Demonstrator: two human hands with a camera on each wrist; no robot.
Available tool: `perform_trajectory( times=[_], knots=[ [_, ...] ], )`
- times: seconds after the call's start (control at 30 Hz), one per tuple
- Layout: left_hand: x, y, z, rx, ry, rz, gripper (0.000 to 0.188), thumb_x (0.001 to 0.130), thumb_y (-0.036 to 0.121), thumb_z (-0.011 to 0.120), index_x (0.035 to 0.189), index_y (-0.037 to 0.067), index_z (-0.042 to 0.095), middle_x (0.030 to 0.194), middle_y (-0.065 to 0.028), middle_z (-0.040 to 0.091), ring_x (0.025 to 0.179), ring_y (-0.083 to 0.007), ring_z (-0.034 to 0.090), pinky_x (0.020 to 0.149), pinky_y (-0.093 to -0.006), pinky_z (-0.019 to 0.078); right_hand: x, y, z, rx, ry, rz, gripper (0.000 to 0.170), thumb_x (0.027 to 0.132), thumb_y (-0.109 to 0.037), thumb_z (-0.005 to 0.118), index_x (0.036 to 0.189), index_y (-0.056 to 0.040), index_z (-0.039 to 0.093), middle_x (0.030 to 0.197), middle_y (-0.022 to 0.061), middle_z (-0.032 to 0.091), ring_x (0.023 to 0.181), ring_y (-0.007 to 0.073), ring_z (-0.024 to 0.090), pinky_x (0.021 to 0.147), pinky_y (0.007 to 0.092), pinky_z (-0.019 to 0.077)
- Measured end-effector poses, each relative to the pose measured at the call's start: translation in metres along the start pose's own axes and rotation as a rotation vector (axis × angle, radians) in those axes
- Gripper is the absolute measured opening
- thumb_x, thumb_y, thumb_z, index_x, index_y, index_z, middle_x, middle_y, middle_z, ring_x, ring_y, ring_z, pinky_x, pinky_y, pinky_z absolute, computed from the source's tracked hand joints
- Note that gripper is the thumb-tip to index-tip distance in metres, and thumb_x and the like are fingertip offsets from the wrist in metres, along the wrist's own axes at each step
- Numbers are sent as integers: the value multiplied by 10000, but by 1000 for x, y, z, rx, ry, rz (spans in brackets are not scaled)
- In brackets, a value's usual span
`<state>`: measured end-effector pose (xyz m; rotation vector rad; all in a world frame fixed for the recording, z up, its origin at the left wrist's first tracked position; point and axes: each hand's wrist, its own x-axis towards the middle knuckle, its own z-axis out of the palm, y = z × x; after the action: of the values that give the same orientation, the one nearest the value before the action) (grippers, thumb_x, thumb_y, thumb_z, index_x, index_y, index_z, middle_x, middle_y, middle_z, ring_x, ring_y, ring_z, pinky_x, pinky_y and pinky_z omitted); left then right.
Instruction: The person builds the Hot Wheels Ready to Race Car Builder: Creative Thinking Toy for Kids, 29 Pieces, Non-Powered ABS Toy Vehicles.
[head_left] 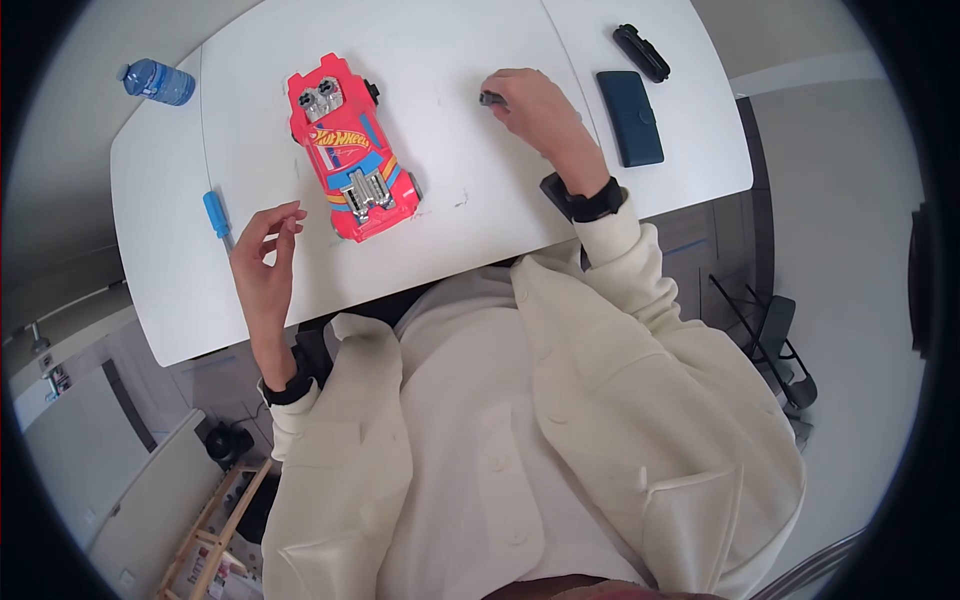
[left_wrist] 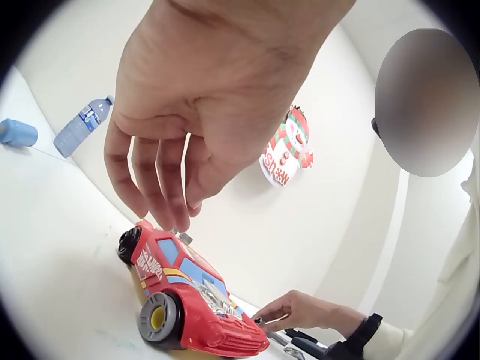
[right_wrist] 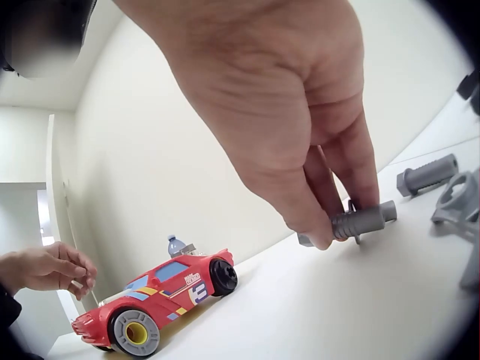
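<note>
My right hand point(head_left: 540, 110) is at the far right part of the white table, its thumb and fingers pinching a grey plastic bolt point(right_wrist: 360, 223). Ridges run around the bolt's shaft in the right wrist view. My left hand point(head_left: 265, 255) hangs beside the toy car with loosely bent fingers and nothing in them. The red toy car point(head_left: 345, 150), with Hot Wheels lettering and silver engine parts, stands on its wheels between both hands. A second grey bolt point(right_wrist: 427, 176) lies beyond my right hand, near a grey plastic piece point(right_wrist: 455, 201) with a round opening.
A blue-handled screwdriver point(head_left: 216, 215) lies left of my left hand. The water bottle point(head_left: 158, 82) is at the far left. On the right side of the table point(head_left: 480, 180) lie a dark wallet-like case point(head_left: 630, 118) and a black object point(head_left: 641, 53).
</note>
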<state>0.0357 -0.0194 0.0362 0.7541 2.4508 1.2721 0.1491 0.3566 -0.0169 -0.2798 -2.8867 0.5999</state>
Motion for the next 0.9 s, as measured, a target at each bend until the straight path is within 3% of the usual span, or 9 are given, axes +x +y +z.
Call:
perform_trajectory(
  times=[0.2, 0.37, 0.4, 0.57, 0.67, 0.73, 0.77, 0.83, 0.9],
  knots=[
    [2, 5, 2, -54, -26, -2, 243, 1015, 7, 589, 1213, 56, 722, 1024, -44, 758, 867, -118, 687, 755, -263, 551, -20, -8, -34, 46, 61, 130, 225, 845, -67, 760, 1069, -85, 754, 968, 67, 759, 851, 303, 719, 770, 409, 583],
    [1, 6, 4, -82, -48, 6, 257, 1015, 8, 584, 1218, 69, 729, 1003, -35, 762, 798, -92, 645, 701, -242, 515, -26, -7, -53, 352, 243, 170, 258, 876, -91, 785, 1132, -98, 755, 940, 88, 775, 791, 230, 746, 724, 321, 596],
    [0, 4, 5, -83, -53, 19, 261, 1015, 10, 585, 1221, 73, 731, 998, -31, 763, 781, -85, 629, 685, -238, 503, -28, -7, -57, 332, 234, 193, 305, 945, -70, 738, 1248, -92, 716, 997, 98, 783, 882, 171, 762, 790, 294, 622],
    [-4, 0, 3, -78, -45, 13, 258, 1014, 24, 593, 1223, 79, 734, 994, -23, 764, 771, -76, 613, 669, -231, 485, -38, 16, -52, 366, 323, 240, 310, 965, -56, 705, 1275, -62, 697, 1016, 93, 785, 970, 185, 777, 783, 290, 615],
    [-4, 1, 2, -65, -46, 14, 250, 1020, 38, 598, 1226, 81, 733, 1008, -21, 764, 776, -75, 614, 660, -230, 483, -47, 15, -53, 357, 262, 401, 288, 965, -39, 690, 1251, -67, 713, 1015, 80, 784, 959, 172, 773, 783, 269, 595],
    [-4, 1, 4, -50, -49, 8, 246, 1026, 45, 598, 1229, 82, 731, 1027, -20, 764, 780, -77, 618, 652, -231, 483, -52, 12, -50, 562, 272, 374, 213, 903, -29, 733, 1109, -70, 769, 962, 59, 764, 905, 171, 753, 711, 276, 573],
    [-3, 1, 6, -44, -47, -1, 260, 1033, 111, 625, 1278, 66, 701, 1017, -29, 742, 781, -81, 612, 666, -231, 492, -52, 10, -49, 569, 267, 369, 213, 903, -29, 733, 1109, -70, 769, 962, 59, 764, 905, 171, 753, 711, 276, 573],
    [-4, -3, 8, -21, -39, -19, 313, 1040, 176, 651, 1326, 49, 671, 1007, -37, 721, 782, -85, 606, 679, -231, 502, -51, 4, -42, 726, 65, 193, 145, 885, -23, 746, 1021, -59, 782, 961, 40, 769, 894, 137, 726, 711, 269, 559],
    [-5, -18, 17, 157, 19, -186, 507, 991, 286, 731, 1409, 33, 597, 964, -47, 702, 761, -111, 646, 655, -259, 518, -48, -18, -28, 823, 34, 189, 123, 879, 0, 736, 966, -64, 795, 922, 19, 767, 881, 114, 701, 744, 265, 567]
  ],
)
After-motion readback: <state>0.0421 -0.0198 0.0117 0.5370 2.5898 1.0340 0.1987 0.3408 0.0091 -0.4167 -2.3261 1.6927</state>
